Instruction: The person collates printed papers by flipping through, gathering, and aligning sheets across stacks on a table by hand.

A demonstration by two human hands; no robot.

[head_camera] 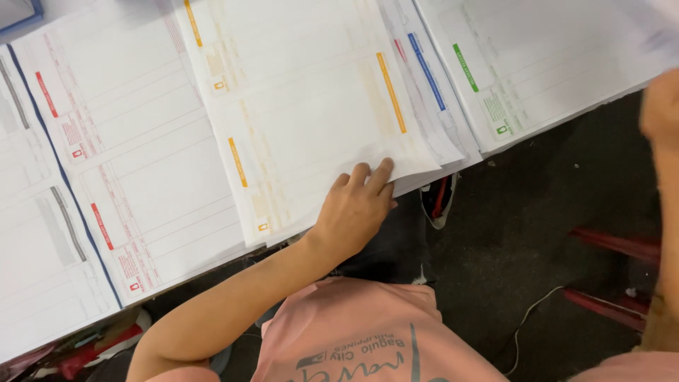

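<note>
Left hand (pixel 353 209): reached up from the lower left, forearm bare and running diagonally, wrist nearly straight, back of the hand toward the camera.
Left grip: fingers (pixel 382 174) extended and held close together, their tips resting on the near edge of the orange-marked sheets (pixel 311 106); thumb hidden under the hand, so whether it pinched the paper could not be told.
Orange-marked sheets: a white stack with orange bars, lying flat at the middle of the bench (pixel 42 311), its near corner overhanging the bench edge where the hand met it.
Right hand (pixel 661 106): only a blurred part showed at the right frame edge, raised close to the camera; its grip could not be told.
Red-marked sheets (pixel 120 163): white stack just left of the orange one, partly under it.
Blue-marked sheets (pixel 431 85): narrow strip showing from beneath the right side of the orange stack.
Green-marked sheets (pixel 537 64): stack at the upper right, beside the blue one.
Floor (pixel 523 226): dark, below the bench edge, with a shoe (pixel 438 201) and a thin white cable (pixel 530 311).
Shirt (pixel 361 332): pink, at the bottom centre.
</note>
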